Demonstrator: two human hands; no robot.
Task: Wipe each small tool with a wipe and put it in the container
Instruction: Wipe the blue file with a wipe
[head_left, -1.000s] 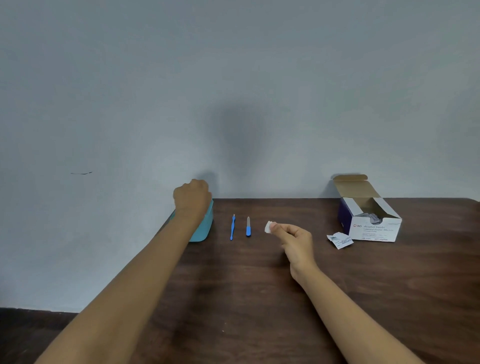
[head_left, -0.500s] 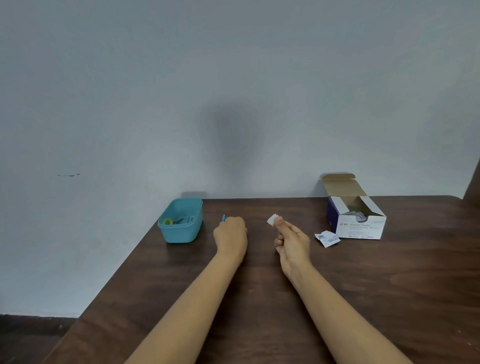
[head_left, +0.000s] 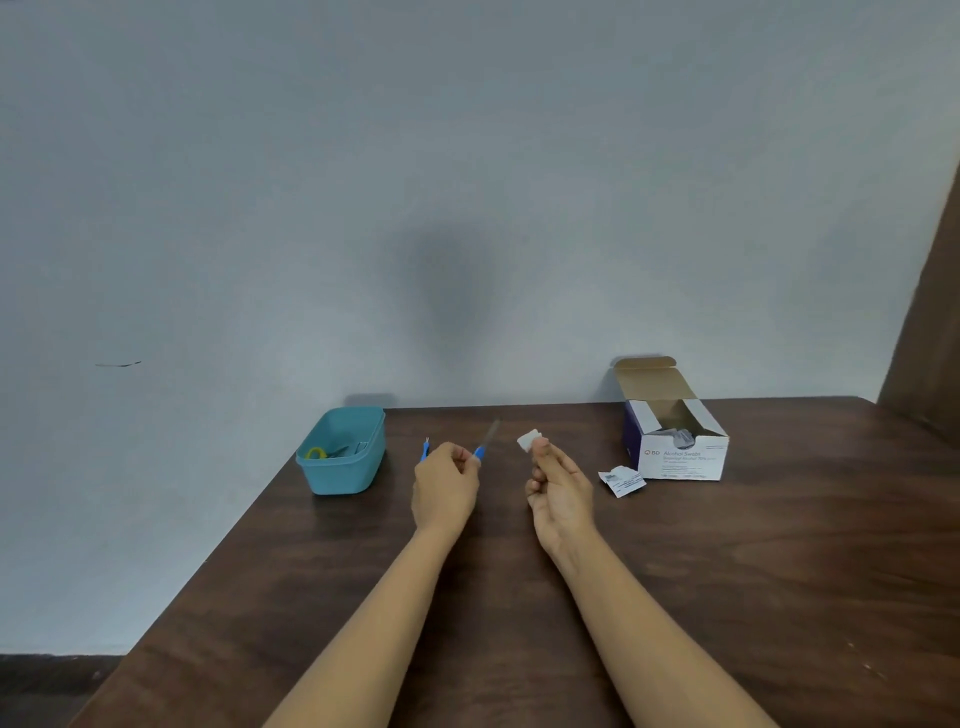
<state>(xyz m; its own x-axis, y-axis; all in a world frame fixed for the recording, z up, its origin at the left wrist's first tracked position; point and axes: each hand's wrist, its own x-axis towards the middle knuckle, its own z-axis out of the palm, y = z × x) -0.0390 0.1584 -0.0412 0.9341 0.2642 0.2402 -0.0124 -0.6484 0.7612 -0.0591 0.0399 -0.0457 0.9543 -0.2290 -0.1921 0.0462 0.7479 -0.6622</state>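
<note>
We see both forearms reaching out over a dark wooden desk (head_left: 727, 597) that stands against a pale wall. The left hand (head_left: 447, 486) has its grip pinched on the blue end of a small blue-handled file (head_left: 485, 441), thumb and fingertips curled round the handle. The grey blade slants up and to the right, away from us, and looks blurred. The right hand (head_left: 561, 483) is turned palm towards us, and its grip pinches a folded white wipe (head_left: 530, 440) between thumb and forefinger, held up near the blade's tip but apart from it. The other fingers are curled loosely into the palm.

Just left of the left hand, a second blue tool (head_left: 425, 451) lies on the desk, its lower end hidden behind the knuckles. Further left, near the desk's far left corner, sits the teal container (head_left: 345, 475) – inside we make out yellow-handled scissors (head_left: 316, 453) and some grey metal pieces too small to name.

On the right side of the desk stands an open box of alcohol swabs (head_left: 680, 457), its lid flap raised and sachets showing inside. A torn sachet wrapper (head_left: 621, 479) lies just beside the box's near left corner, between the box and the right hand.
</note>
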